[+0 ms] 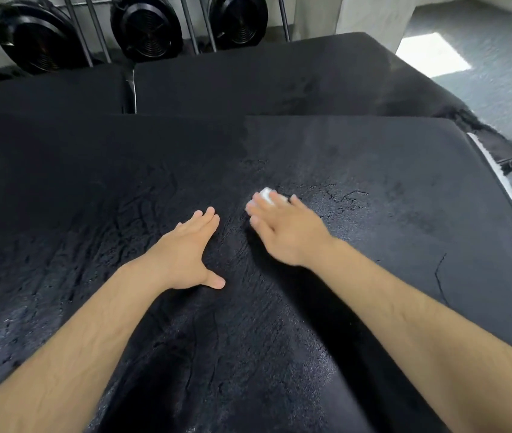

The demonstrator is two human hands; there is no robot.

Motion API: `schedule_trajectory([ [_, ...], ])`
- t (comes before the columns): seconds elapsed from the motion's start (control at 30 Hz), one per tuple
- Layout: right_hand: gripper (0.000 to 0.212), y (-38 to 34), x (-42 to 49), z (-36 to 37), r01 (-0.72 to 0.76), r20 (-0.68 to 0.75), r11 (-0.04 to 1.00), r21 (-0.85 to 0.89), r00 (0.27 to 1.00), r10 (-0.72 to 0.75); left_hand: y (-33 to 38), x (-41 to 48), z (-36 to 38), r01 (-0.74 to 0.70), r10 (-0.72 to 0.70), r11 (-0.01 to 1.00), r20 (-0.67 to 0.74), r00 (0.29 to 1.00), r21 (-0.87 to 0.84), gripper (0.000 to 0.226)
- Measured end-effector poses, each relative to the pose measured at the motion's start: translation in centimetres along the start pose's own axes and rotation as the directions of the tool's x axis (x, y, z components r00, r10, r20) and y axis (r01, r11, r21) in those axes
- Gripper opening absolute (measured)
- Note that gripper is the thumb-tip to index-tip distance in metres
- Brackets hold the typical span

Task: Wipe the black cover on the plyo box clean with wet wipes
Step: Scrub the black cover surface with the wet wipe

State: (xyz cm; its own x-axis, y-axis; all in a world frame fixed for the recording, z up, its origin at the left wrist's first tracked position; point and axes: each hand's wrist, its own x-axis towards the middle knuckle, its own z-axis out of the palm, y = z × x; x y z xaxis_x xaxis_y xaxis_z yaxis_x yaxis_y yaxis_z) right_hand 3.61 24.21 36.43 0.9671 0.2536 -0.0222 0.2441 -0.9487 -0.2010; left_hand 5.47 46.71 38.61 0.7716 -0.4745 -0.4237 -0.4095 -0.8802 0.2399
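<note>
The black cover (pixel 404 189) fills most of the view, stretched over the top of the plyo box right below the camera. Its surface is rough and cracked. The middle and near parts shine with a wet, streaky sheen, while the far left part looks dull and matt.

A small white wet wipe (pixel 266 194) lies on the cover right of centre, showing only past the fingertips (pixel 253 220) that cover it. The right grip (pixel 286 234) presses it down with fingers stretched out flat, not curled round it; the hand is blurred. The left grip (pixel 186 254) lies released just beside it, palm down on the cover, fingers straight and together, thumb spread, holding nothing.

Beyond lies a second black pad (pixel 264 73). Behind that, round black fans (pixel 147 29) sit among metal bars. Grey floor (pixel 498 98) shows to the right.
</note>
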Motion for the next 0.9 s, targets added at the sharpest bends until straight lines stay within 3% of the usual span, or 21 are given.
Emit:
schedule_trajectory([
  [0.07,0.045,0.3,1.7,-0.4,-0.112,-0.02,0.993,-0.036,0.994,0.111,0.0,-0.1,0.0,-0.007,0.007,1.0,0.014,1.0,-0.003,0.126],
  [0.17,0.07,-3.6,0.7,0.9,0.072,0.027,0.989,-0.131,0.997,-0.069,0.0,-0.2,-0.6,0.005,-0.006,1.0,0.06,0.998,0.018,0.123],
  [0.27,0.053,-1.5,1.2,0.5,0.14,0.073,0.988,-0.069,0.988,-0.135,-0.3,1.4,-3.0,-0.006,0.009,0.994,-0.023,1.0,0.11,0.099],
  [0.33,0.046,0.9,3.4,-0.2,0.023,0.018,0.997,-0.073,1.0,-0.021,-0.2,2.9,-4.3,-0.001,0.014,0.992,-0.107,0.994,0.124,0.091],
  [0.4,0.055,0.6,4.4,-0.1,-0.082,0.011,0.991,-0.109,0.996,0.083,-0.1,4.6,-4.6,0.006,0.004,0.992,-0.079,0.997,0.127,0.107],
  [0.5,0.065,-2.5,2.6,1.6,0.085,-0.002,0.995,-0.047,0.996,-0.085,-0.3,6.3,-4.4,0.013,-0.014,0.999,0.029,0.999,0.047,0.124],
  [0.57,0.051,-1.0,2.7,1.1,0.095,0.002,0.995,0.009,0.995,-0.095,-0.5,6.6,-4.6,0.021,-0.022,0.999,0.038,0.999,0.032,0.127],
  [0.63,0.044,1.6,4.7,0.2,-0.031,-0.014,1.0,0.002,0.999,0.031,-0.5,6.6,-4.6,0.02,-0.022,0.999,0.037,0.999,0.037,0.127],
  [0.73,0.064,0.8,6.6,0.2,-0.167,-0.011,0.979,-0.119,0.986,0.167,-0.5,6.5,-4.3,0.031,-0.031,1.0,0.029,0.999,0.006,0.129],
  [0.8,0.078,-1.8,6.0,1.3,-0.037,0.026,0.991,-0.13,0.999,0.04,-0.6,6.5,-4.2,0.048,-0.047,0.998,0.026,0.999,-0.042,0.132],
  [0.9,0.059,-0.2,6.4,1.0,0.023,0.07,0.995,-0.098,0.997,-0.016,-0.6,6.5,-4.3,0.071,-0.068,0.995,0.045,0.997,-0.076,0.132],
])
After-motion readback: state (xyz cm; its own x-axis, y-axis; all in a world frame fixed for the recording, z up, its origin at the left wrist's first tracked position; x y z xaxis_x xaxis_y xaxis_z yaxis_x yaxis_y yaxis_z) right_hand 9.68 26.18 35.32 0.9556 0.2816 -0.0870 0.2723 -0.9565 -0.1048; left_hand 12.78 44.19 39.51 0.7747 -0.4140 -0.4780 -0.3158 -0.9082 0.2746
